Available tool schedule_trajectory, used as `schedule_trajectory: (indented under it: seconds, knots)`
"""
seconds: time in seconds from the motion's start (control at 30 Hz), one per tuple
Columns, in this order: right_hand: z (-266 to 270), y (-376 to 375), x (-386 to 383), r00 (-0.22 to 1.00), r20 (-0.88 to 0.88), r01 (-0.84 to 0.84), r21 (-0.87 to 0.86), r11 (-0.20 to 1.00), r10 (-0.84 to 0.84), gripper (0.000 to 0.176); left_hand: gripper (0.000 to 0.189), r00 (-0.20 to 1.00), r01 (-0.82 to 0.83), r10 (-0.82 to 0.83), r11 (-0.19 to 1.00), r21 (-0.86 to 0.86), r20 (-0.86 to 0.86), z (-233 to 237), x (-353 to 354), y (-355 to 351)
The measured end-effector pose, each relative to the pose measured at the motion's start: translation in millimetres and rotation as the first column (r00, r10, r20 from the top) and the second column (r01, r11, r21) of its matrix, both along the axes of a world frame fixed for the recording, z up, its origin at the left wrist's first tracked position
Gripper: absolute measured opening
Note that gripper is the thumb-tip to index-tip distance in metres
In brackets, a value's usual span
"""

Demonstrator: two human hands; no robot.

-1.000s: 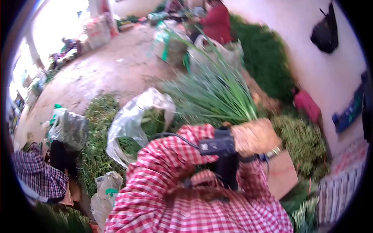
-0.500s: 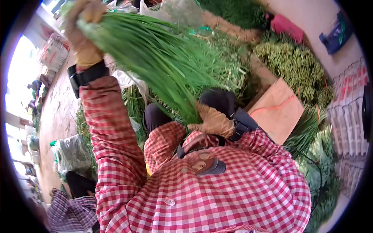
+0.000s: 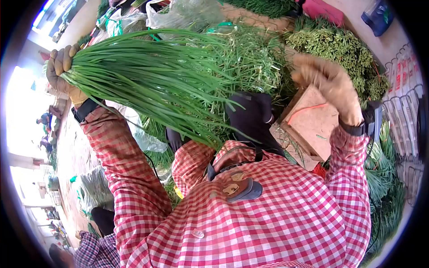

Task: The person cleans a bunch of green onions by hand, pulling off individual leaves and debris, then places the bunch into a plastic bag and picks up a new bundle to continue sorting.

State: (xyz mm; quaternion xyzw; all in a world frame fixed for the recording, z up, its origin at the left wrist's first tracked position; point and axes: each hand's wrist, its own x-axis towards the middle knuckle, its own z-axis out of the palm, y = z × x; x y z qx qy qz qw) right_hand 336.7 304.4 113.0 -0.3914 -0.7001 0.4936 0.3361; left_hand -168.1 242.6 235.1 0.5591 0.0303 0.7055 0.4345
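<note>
A bunch of long green leaves that look like chives point(image 3: 147, 76) fans out across the upper left. My left hand point(image 3: 61, 67), in a brown glove, is closed around the gathered end of the bunch, out at the far left. The loose leaf tips spread toward my lap and knees. My right hand point(image 3: 328, 85), also gloved, is raised above a wooden board or box point(image 3: 315, 120) on my right. Its fingers are stretched out and blurred by motion, with nothing seen in them. An orange-red string point(image 3: 308, 108) lies across the board.
Loose green trimmings point(image 3: 254, 58) are heaped in front of me. Bundles with thick yellowish-green ends point(image 3: 339, 53) are stacked at the upper right, near white crates point(image 3: 400, 102). Plastic bags point(image 3: 183, 15) lie ahead. A person in a checked shirt point(image 3: 96, 250) is at the lower left.
My right hand has let go of the leaf tips and moved up and right, over the board. My left hand has shifted left and down a little with the bunch, which has fanned out.
</note>
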Motion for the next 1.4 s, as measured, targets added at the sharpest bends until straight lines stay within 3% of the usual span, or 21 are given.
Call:
schedule_trajectory:
  seconds: [0.13, 0.2, 0.3, 0.4, 0.43, 0.5, 0.6, 0.73, 0.9, 0.93, 1.03, 1.07, 1.1, 1.13, 1.17, 1.2, 1.23, 1.27, 1.3, 1.37, 1.4]
  knots:
    - [49, -8, -53, 0.963, -0.258, 0.047, 0.45, 0.892, 0.079, 0.04, 0.015, 0.994, -0.037, 0.041, 0.998, 0.041, -0.099, 4, 34, 8]
    - [57, -6, -73, 0.821, -0.495, -0.053, 0.432, 0.9, 0.286, 0.03, 0.018, 0.992, -0.046, 0.051, 0.998, 0.044, -0.116, 8, 48, 9]
    - [64, -20, -77, 0.784, -0.612, 0.081, 0.259, 0.962, 0.099, 0.025, 0.026, 0.991, 0.003, -0.003, 1.0, 0.0, -0.131, 13, 61, 7]
    - [41, -9, -45, 0.944, -0.29, -0.07, 0.301, 0.951, 0.161, 0.019, 0.029, 0.999, 0.027, -0.026, 0.998, 0.053, -0.02, 5, 45, 6]
    - [37, -16, -38, 0.953, -0.169, -0.241, 0.079, 0.967, 0.251, 0.022, 0.029, 0.994, 0.106, -0.103, 0.993, 0.056, -0.048, 7, 59, 2]
    - [30, -24, -33, 0.944, 0.166, -0.302, 0.082, 0.95, 0.286, 0.026, 0.025, 0.979, 0.184, -0.175, 0.979, 0.085, -0.106, 9, 69, -1]
    - [32, -40, -38, 0.935, 0.337, -0.105, -0.026, 0.994, 0.107, 0.03, 0.015, 0.968, 0.19, -0.153, 0.965, 0.183, -0.199, 7, 39, -1]
    - [2, -38, -54, 0.932, 0.363, -0.202, 0.54, 0.817, -0.01, 0.041, 0.012, 0.928, 0.314, -0.219, 0.895, 0.317, -0.3, 10, 30, 4]
    - [-18, -35, -87, 0.767, 0.565, -0.32, 0.747, 0.582, -0.303, 0.023, 0.034, 0.833, 0.546, -0.446, 0.756, 0.361, -0.327, 11, 62, 12]
    - [-23, -37, -94, 0.661, 0.637, -0.364, 0.734, 0.573, -0.396, 0.019, 0.034, 0.846, 0.517, -0.4, 0.778, 0.358, -0.353, 12, 48, 10]
    - [-7, -33, -82, 0.984, 0.178, -0.157, 0.914, 0.373, -0.022, 0.01, 0.039, 0.942, 0.296, -0.229, 0.91, 0.291, -0.245, 13, 45, -2]
    - [-9, -35, -72, 0.946, -0.072, -0.196, 0.644, 0.739, 0.315, 0.009, 0.04, 0.99, 0.063, -0.037, 0.979, 0.192, -0.136, 12, 46, -19]
    - [-11, -42, -61, 0.808, -0.439, -0.327, 0.222, 0.918, 0.394, 0.013, 0.043, 0.985, -0.165, 0.168, 0.984, 0.063, -0.047, 12, 47, -30]
    - [-6, -43, -56, 0.825, -0.445, -0.347, 0.085, 0.934, 0.348, 0.017, 0.042, 0.996, -0.006, 0.012, 0.997, 0.073, -0.086, 14, 43, -33]
    - [-3, -44, -47, 0.851, -0.444, -0.341, -0.059, 0.938, 0.281, 0.021, 0.042, 0.978, -0.196, 0.193, 0.979, -0.048, -0.074, 16, 21, -38]
    - [-20, -37, -44, 0.919, -0.126, -0.35, 0.181, 0.919, 0.374, 0.029, 0.011, 0.81, -0.58, 0.571, 0.813, -0.039, -0.133, 11, 14, -41]
    - [-31, -37, -45, 0.926, 0.231, -0.366, 0.352, 0.862, 0.298, 0.038, 0.038, 0.501, -0.864, 0.835, 0.496, -0.079, -0.228, 5, 7, -42]
    - [-43, -37, -46, 0.839, 0.529, -0.433, 0.505, 0.747, 0.129, 0.048, 0.036, 0.503, -0.858, 0.811, 0.51, -0.059, -0.3, 7, 31, -36]
    - [-21, -29, -63, 0.579, 0.775, -0.503, 0.094, 0.859, 0.254, 0.074, 0.034, 0.499, -0.851, 0.783, 0.524, -0.036, -0.371, 8, 56, -30]
    - [14, -33, -77, 0.933, 0.29, -0.299, 0.292, 0.908, 0.213, 0.092, 0.031, 0.44, -0.859, 0.747, 0.512, 0.01, -0.498, 4, 111, -22]
    - [24, -32, -88, 0.945, -0.025, -0.287, 0.42, 0.861, 0.327, 0.099, 0.031, 0.387, -0.874, 0.77, 0.481, 0.063, -0.508, -5, 149, -21]
